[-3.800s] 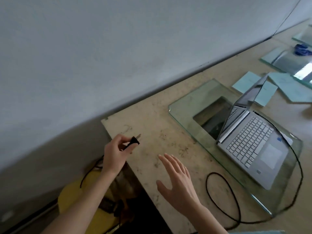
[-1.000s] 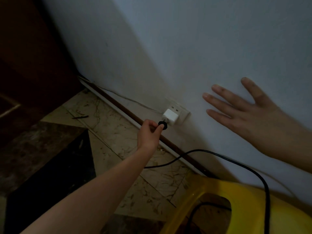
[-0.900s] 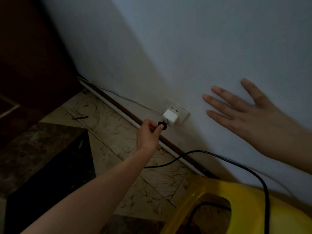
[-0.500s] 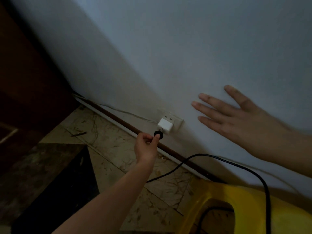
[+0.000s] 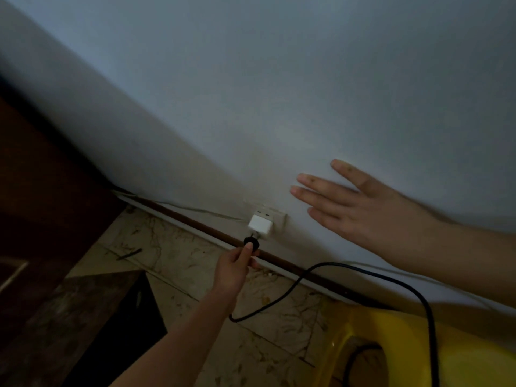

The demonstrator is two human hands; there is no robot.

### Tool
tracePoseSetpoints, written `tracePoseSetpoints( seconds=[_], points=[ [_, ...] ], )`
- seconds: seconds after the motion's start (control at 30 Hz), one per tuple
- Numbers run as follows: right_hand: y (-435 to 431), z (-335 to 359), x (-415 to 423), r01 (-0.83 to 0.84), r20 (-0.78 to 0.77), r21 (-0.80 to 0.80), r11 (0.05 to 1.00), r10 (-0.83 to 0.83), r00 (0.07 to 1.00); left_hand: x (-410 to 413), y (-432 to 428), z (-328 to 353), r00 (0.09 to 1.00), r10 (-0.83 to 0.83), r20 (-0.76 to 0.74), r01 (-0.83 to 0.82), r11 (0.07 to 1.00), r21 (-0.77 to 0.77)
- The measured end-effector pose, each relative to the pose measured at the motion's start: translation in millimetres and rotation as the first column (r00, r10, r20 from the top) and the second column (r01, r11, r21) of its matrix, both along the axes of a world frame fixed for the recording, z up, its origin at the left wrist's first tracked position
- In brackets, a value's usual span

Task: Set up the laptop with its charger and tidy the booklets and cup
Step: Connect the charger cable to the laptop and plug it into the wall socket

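Two bare hands work low against a pale wall (image 5: 279,79) in dim light. At far left stands a dark brown panel (image 5: 33,191), and below it a dark slab (image 5: 83,317) covers part of the marbled floor (image 5: 173,255), where a small dark stick (image 5: 129,254) lies on a tile. Further right, the left hand (image 5: 233,270) reaches down from the lower middle toward the base of the wall; its fingers (image 5: 247,251) are pinched narrow on the charger's black plug (image 5: 251,242). The plug sits right at the underside of a white adapter (image 5: 260,226), which is mounted on a wall socket (image 5: 275,216) just above the brown skirting strip (image 5: 195,222). Whether the prongs are fully in cannot be told. From the hand, the black charger cable (image 5: 321,268) loops down to the floor, rises along the wall and bends down over a yellow plastic stool (image 5: 460,358) at the lower right. Above the cable, the right hand (image 5: 371,208) lies flat near or against the wall, just right of the socket, fingers spread wide and holding nothing.
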State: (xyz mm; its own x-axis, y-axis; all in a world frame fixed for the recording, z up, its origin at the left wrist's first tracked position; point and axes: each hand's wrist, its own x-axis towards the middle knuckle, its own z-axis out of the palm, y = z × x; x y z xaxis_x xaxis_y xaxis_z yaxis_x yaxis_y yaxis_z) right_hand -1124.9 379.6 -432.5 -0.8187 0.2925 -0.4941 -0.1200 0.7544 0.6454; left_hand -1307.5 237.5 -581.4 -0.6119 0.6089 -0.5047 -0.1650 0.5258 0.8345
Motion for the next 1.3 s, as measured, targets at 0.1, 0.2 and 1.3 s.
tracePoseSetpoints(
  seconds=[0.1,0.2,1.3],
  points=[
    [1.8,-0.8,2.4,-0.031,-0.006,0.008,0.999,0.031,0.999,8.7,-1.9,-5.7,0.999,0.042,-0.012,-0.041,0.998,0.042],
    [3.6,-6.4,5.6,-0.049,-0.071,0.038,0.998,0.052,0.996,5.3,-3.0,-11.3,0.999,0.034,-0.02,-0.033,0.998,0.051],
    [5.9,-10.1,6.4,-0.256,-0.41,-0.044,0.966,0.216,0.886,6.0,12.3,-3.8,0.998,0.034,0.047,-0.034,0.999,0.008]
  ],
)
